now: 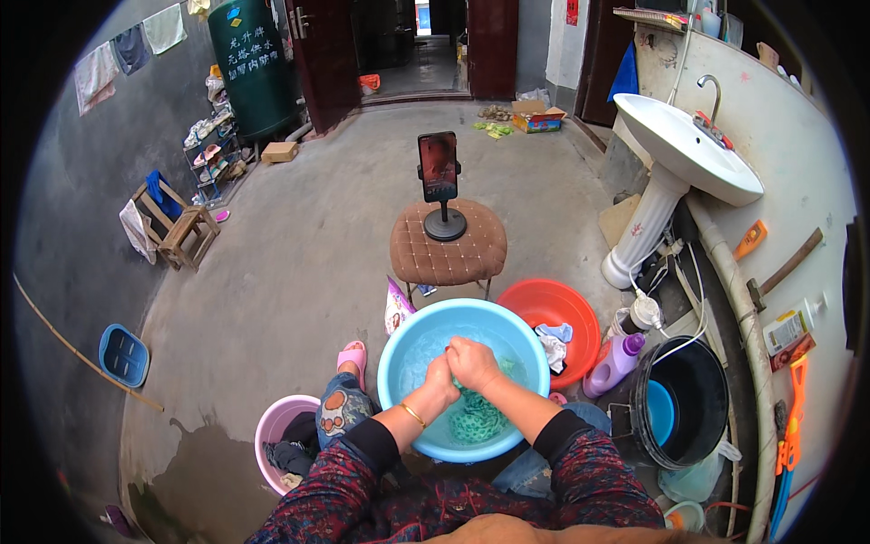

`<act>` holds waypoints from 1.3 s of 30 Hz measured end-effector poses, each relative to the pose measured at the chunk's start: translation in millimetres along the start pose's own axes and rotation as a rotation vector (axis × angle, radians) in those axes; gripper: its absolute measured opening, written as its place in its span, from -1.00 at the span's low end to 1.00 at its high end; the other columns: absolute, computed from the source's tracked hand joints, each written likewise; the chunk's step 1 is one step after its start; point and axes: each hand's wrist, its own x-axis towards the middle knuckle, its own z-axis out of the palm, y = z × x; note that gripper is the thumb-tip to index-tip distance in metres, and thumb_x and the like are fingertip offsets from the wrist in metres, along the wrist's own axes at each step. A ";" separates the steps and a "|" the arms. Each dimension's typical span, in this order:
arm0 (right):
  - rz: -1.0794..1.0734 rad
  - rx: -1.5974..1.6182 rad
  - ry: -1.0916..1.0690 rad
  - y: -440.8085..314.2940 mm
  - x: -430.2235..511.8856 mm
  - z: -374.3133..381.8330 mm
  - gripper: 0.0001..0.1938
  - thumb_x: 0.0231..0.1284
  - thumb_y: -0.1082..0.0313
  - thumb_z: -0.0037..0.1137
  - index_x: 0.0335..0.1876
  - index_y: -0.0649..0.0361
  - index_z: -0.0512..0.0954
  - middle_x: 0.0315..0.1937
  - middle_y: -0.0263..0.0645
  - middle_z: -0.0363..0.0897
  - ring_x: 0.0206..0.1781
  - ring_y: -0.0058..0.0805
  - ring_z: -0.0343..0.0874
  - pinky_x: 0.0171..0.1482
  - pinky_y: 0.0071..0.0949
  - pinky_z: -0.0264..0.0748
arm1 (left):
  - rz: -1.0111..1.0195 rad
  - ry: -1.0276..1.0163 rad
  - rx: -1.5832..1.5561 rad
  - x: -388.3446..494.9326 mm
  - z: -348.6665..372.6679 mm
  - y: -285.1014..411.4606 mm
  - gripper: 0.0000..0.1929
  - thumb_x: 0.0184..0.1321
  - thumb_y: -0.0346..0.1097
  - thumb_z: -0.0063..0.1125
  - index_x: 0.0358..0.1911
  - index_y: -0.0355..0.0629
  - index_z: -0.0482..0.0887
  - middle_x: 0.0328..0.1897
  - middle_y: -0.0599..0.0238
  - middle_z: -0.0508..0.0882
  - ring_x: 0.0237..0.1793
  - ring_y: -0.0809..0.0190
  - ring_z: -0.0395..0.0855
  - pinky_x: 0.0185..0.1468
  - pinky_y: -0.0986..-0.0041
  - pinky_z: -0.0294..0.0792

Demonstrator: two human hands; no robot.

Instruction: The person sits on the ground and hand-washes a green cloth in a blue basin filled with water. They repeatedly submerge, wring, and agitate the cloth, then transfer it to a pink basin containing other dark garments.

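In front of me stands a light blue plastic basin [393, 408] of water. Over it, my left hand [442, 381] and my right hand [474, 364] are pressed together, fingers closed. Both grip a green patterned cloth [479, 418], which hangs down from between them. Most of the cloth lies in the water, below and to the right of my left hand. The part inside my fists is hidden. A gold-coloured bangle [412, 415] circles my left wrist.
A red basin [578, 306] with small clothes, a purple detergent bottle [614, 364] and a black bucket [710, 408] stand at right. The pink basin [270, 425] at left holds dark clothes. Ahead, a phone on a stand [443, 221] rests on a padded stool [408, 255].
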 end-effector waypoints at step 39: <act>0.094 0.215 0.076 -39.1 0.5 26.8 -0.77 0.16 0.19 0.02 -0.37 0.23 0.50 -0.49 0.00 0.56 -0.34 0.05 0.57 -0.23 -0.12 0.47 | -0.130 -0.303 -0.023 36.6 -28.2 18.1 -0.80 0.23 -0.22 -0.09 -0.27 -0.13 0.59 -0.31 0.21 0.64 -0.26 0.21 0.61 -0.06 0.30 0.46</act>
